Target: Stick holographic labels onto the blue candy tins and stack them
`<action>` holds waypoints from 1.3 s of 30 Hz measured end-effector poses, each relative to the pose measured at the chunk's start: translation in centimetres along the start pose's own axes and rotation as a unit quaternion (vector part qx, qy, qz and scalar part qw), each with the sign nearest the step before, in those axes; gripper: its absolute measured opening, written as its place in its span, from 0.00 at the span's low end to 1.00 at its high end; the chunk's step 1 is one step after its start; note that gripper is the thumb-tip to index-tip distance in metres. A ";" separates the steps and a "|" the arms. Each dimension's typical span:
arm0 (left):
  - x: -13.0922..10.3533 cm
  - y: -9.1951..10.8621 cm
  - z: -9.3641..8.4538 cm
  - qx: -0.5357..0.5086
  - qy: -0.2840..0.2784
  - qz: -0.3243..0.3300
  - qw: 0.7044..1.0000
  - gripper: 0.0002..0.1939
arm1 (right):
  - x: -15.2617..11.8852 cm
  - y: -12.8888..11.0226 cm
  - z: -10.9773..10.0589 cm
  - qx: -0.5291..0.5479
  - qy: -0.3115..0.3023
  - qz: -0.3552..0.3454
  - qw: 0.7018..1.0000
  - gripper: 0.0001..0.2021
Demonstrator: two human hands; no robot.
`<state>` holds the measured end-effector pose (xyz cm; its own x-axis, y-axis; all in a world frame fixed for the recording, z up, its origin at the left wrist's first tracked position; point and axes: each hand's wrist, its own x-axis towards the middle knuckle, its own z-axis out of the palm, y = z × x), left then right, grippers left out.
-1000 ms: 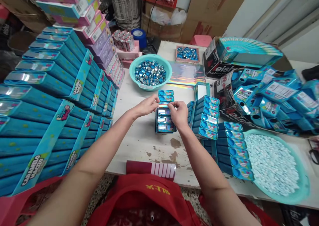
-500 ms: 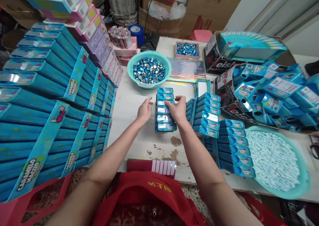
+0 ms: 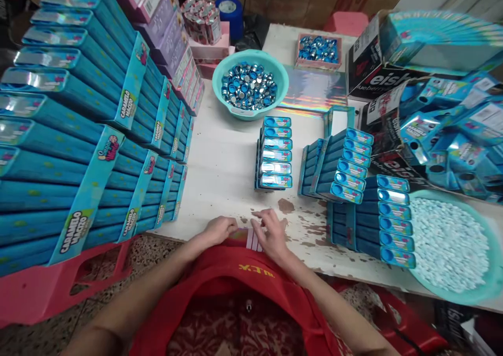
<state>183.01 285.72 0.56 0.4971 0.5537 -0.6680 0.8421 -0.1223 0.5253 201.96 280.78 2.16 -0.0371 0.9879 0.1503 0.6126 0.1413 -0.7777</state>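
Far left, tall stacks of teal boxes (image 3: 78, 152) fill the table's (image 3: 223, 173) left side, their printed ends overhanging the near edge above a pink crate (image 3: 58, 288). Right of them lies a bare strip of white table running from the near edge up to a teal bowl (image 3: 250, 84) of blue caps. At the near edge, the left hand (image 3: 218, 229) rests palm down with fingers curled onto a dark red sticker strip (image 3: 245, 238); whether it pinches the strip cannot be told. Just beside it, the right hand (image 3: 271, 231) lies with fingers spread loosely, fingertips on the pale stickers at the strip's right end, gripping nothing that shows. The strip sits flush along the table's near edge, partly over the red cloth (image 3: 236, 298) below. Beyond the hands, across open worn tabletop, a small tray of tins (image 3: 275, 152) stands alone. Right of it, a narrow gap, then leaning rows of tins (image 3: 341, 165) and a second row (image 3: 383, 220) reaching near the front edge. Far right, a basin of pale candies (image 3: 448, 243) overhangs the corner, with loose boxes (image 3: 444, 131) heaped behind it.
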 end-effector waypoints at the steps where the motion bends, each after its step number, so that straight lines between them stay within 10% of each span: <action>1: 0.2 -0.1 0.6 0.004 0.010 -0.011 1.000 0.12 | -1.3 0.7 1.3 -0.023 -0.054 -0.010 0.998 0.09; 8: 2.2 -0.3 0.3 -0.010 0.011 -0.031 0.999 0.11 | -3.8 4.1 4.2 -0.150 -0.214 -0.085 0.962 0.16; 18: 2.4 0.1 0.5 0.005 0.037 -0.027 0.999 0.13 | -2.4 2.7 3.6 -0.131 -0.220 -0.002 0.967 0.05; 24: 0.3 0.7 1.5 -0.085 0.085 0.163 0.979 0.21 | -1.8 0.9 1.8 -0.049 -0.205 0.092 0.973 0.05; 28: -0.4 1.8 1.4 -0.136 0.083 0.104 0.982 0.08 | -0.6 -0.7 0.4 0.017 -0.139 0.111 0.984 0.06; 32: -1.3 4.2 -3.3 -0.236 0.074 0.111 0.963 0.11 | 2.1 -3.2 -2.0 0.050 -0.014 0.095 0.994 0.07; 39: 1.1 8.8 -16.7 -0.170 0.131 0.217 0.952 0.07 | 12.7 -4.5 -6.1 0.065 0.183 0.089 0.977 0.05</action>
<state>187.47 299.01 13.20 0.6758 0.7038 -0.2188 0.4314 -0.1371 0.8917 203.54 292.31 11.24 0.3609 0.9119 0.1954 0.4771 -0.0006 -0.8788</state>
